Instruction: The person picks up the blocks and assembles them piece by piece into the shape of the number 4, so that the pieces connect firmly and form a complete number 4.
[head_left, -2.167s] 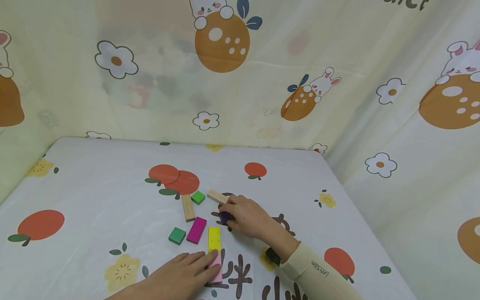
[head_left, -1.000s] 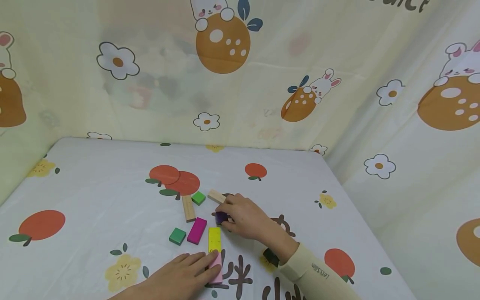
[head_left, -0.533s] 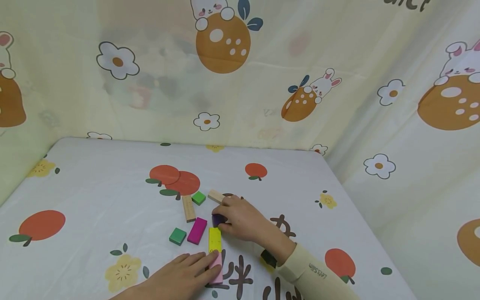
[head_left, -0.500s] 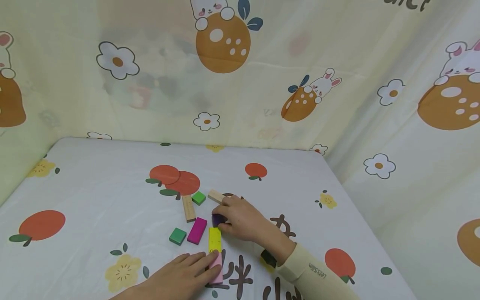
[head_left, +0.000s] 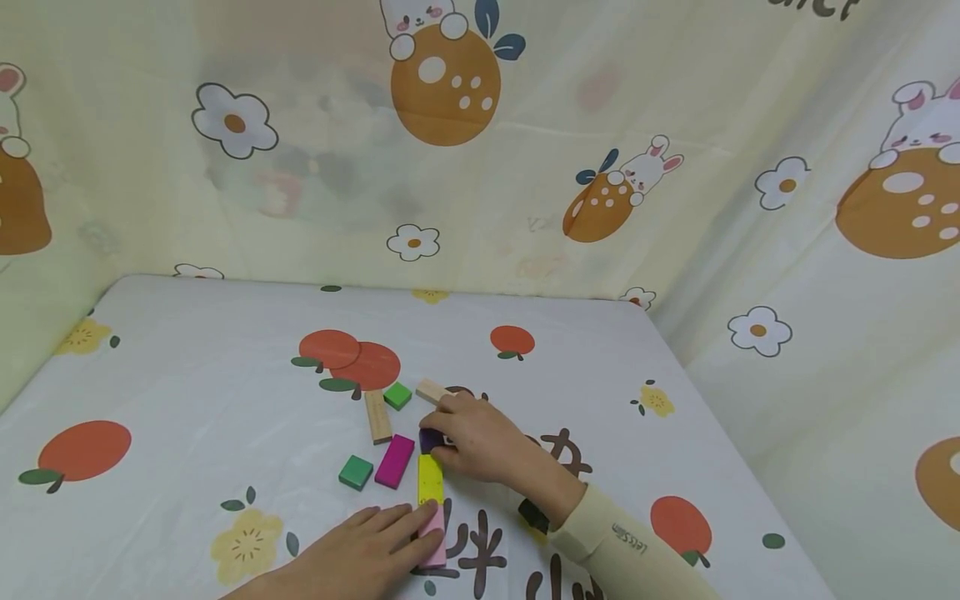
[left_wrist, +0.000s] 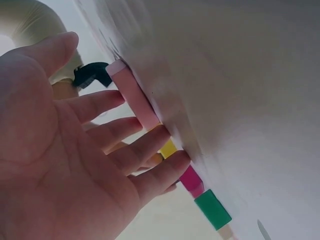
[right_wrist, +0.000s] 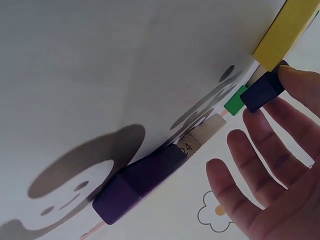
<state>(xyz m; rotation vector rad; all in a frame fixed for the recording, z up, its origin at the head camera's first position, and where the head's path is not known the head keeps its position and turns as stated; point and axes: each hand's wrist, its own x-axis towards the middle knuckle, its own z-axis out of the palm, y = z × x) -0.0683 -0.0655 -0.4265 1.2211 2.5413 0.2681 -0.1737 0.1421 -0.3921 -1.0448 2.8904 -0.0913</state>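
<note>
My left hand [head_left: 363,546] lies with extended fingers against the pink block [head_left: 432,546], near the front of the table. End to end with that block, farther from me, is a yellow block [head_left: 430,479]. My right hand [head_left: 480,437] pinches a small dark blue-purple block [head_left: 429,440] between thumb and fingers at the yellow block's far end. In the right wrist view the small block [right_wrist: 262,91] appears close to the yellow one; whether they touch I cannot tell. A longer purple block [right_wrist: 142,182] shows there too, hidden by my right hand in the head view.
Left of the row lie a magenta block [head_left: 394,462] and a dark green block [head_left: 356,472]. Beyond them are a plain wooden block [head_left: 378,417], a bright green block [head_left: 397,396] and another wooden block [head_left: 432,392], partly covered by my right hand. A patterned cloth [head_left: 225,350] covers the table.
My right hand has moved left and slightly toward me with the small dark block, bringing it to the yellow block's far end. My left hand has stayed on the pink block.
</note>
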